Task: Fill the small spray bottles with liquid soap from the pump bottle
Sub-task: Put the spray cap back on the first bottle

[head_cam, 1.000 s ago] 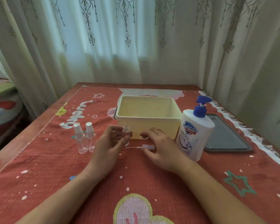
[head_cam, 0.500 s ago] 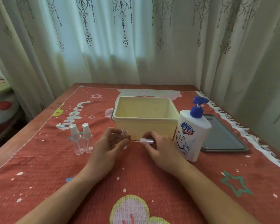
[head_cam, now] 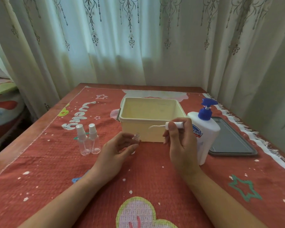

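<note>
So the left hand (head_cam: 117, 153) has its grip curled round the uncapped bottle (head_cam: 136, 137). The right hand (head_cam: 181, 143) pinches the spray cap (head_cam: 179, 124), tube pointing to 9 o'clock.

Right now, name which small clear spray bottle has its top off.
The small clear plastic bottle in the left hand: its threaded neck is bare. The two standing bottles left of it wear white spray caps.

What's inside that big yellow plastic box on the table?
Nothing shows inside the pale yellow rectangular plastic box: only its bare inner walls and some floor. Its front wall hides the nearest strip of floor.
</note>
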Demonstrator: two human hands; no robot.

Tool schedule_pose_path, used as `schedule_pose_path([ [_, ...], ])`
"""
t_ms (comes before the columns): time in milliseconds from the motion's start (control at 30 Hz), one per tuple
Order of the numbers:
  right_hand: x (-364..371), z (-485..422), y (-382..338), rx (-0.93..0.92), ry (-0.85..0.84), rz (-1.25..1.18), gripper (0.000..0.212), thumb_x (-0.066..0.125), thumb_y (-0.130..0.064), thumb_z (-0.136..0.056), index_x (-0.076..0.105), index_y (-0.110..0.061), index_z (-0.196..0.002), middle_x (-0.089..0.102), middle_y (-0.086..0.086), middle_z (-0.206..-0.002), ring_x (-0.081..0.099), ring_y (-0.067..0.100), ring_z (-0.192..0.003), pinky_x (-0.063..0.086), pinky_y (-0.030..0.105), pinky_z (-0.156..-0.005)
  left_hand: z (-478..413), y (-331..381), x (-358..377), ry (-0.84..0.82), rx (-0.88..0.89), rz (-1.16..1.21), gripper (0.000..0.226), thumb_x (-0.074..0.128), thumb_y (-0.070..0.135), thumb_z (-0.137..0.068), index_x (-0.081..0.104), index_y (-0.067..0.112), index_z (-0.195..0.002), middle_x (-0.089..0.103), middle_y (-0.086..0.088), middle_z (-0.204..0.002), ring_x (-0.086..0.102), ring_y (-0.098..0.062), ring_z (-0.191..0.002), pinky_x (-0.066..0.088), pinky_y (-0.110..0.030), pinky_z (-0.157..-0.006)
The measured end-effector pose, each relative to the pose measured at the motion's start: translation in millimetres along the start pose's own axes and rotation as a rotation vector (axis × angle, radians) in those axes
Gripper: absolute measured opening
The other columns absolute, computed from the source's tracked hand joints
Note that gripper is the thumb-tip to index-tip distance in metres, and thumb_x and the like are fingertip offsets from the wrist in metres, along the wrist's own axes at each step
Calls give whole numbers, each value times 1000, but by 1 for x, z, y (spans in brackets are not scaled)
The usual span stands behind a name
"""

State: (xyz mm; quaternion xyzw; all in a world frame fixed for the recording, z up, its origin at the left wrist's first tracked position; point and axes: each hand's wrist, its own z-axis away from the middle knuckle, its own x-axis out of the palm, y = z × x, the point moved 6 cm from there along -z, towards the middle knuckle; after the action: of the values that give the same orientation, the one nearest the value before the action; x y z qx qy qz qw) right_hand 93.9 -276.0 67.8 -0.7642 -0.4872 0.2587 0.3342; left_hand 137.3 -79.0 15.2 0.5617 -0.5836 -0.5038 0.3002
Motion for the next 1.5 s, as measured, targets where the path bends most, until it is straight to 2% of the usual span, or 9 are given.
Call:
schedule_pose_path([
  [200,11,4,-3,-52,-119,90,23,47,-42,-99,53,-20,-101,62,-3,-71,60,17,-59,52,42,-54,1,-1,3,-36,9,8,25,71,8,-89,64,18,-110,76,-4,-108,72,-18,-104,57,-40,-93],
  [433,17,5,0,-58,-217,196,21,50,-40,-100,52,-19,-99,61,0,-68,60,18,-58,50,45,-55,2,3,7,-53,28,2,24,72,8,-87,68,18,-109,77,-1,-103,73,-15,-100,59,-36,-90],
  [700,23,7,0,-46,-332,223,11,62,-26,-96,61,-15,-99,63,-7,-74,58,8,-61,42,13,-53,3,4,9,-71,48,1,28,72,19,-85,68,15,-112,76,0,-104,73,-15,-100,59,-36,-88],
  [900,24,6,5,58,-345,142,11,70,-29,-90,67,-21,-97,70,-2,-82,67,16,-72,56,42,-64,4,3,11,-88,58,35,29,72,22,-84,69,15,-112,76,-1,-105,73,-17,-101,59,-38,-88],
  [1000,25,6,7,85,-374,131,10,70,-29,-90,68,-21,-97,71,-2,-83,68,17,-75,56,45,-67,5,3,13,-100,58,54,29,72,21,-84,68,15,-112,76,-2,-105,72,-18,-103,59,-41,-89],
  [1067,27,6,7,87,-402,139,9,70,-28,-91,68,-21,-96,71,0,-81,67,16,-72,55,41,-63,6,3,13,-107,58,56,27,72,19,-86,69,17,-112,75,-1,-104,72,-18,-103,59,-43,-89],
  [1200,30,8,1,41,-459,184,10,70,-25,-91,69,-16,-94,67,-9,-72,57,-1,-59,39,11,-55,6,3,14,-114,64,32,24,72,11,-88,69,21,-110,75,0,-103,72,-17,-104,58,-42,-90],
  [1333,30,7,1,24,-446,240,16,71,-28,-90,66,-15,-84,61,-13,-63,53,1,-54,35,11,-52,7,5,16,-129,79,0,24,71,6,-90,69,17,-110,75,0,-103,71,-17,-103,58,-40,-90],
  [1500,28,6,5,10,-404,278,41,71,-48,-86,56,-11,-78,59,2,-63,47,6,-54,38,23,-50,9,6,23,-148,69,75,22,70,4,-90,68,11,-110,74,-7,-104,71,-22,-103,58,-39,-88],
])
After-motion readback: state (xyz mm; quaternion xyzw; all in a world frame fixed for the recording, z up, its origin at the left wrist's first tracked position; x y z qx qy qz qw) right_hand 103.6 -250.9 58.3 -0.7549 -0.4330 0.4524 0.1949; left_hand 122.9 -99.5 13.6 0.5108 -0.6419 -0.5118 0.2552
